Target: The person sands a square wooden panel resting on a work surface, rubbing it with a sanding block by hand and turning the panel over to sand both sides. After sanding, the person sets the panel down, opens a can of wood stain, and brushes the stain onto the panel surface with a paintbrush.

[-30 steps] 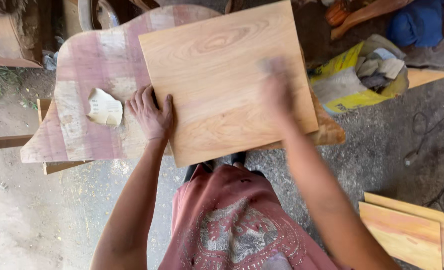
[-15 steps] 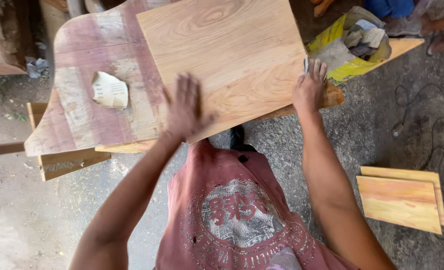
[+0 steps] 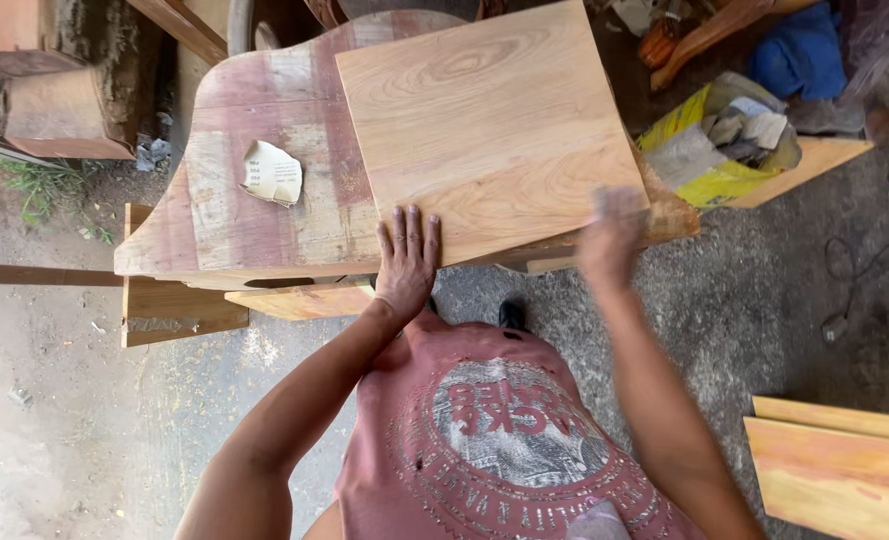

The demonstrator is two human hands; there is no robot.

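The left hand (image 3: 406, 262) lies flat, fingers spread a little and straight, gripping nothing; its fingertips press on the near edge of the board (image 3: 485, 130), at the board's near left corner, while the palm sits on the worn table (image 3: 235, 200) just beneath. The right hand (image 3: 610, 240) is blurred at the board's near right corner; something pale shows at its fingertips, but whether the fingers close on it cannot be told.

The board is a pale square panel with curved grain. It lies flat on the table and stretches away from both hands, its right corner overhanging the table edge.

Left of the left fingers, well apart from them, a torn scrap of sandpaper (image 3: 272, 172) lies on the table's reddish, streaked top. Below the table's near edge a plank (image 3: 300, 298) juts out just left of the left wrist.

Beyond the right hand, a yellow sack (image 3: 710, 180) stuffed with rags sits on the ground. Nearer the person and right of the right forearm, two more boards (image 3: 835, 470) lie stacked on the concrete floor (image 3: 745, 310). A cable (image 3: 845, 300) trails across the floor past them.
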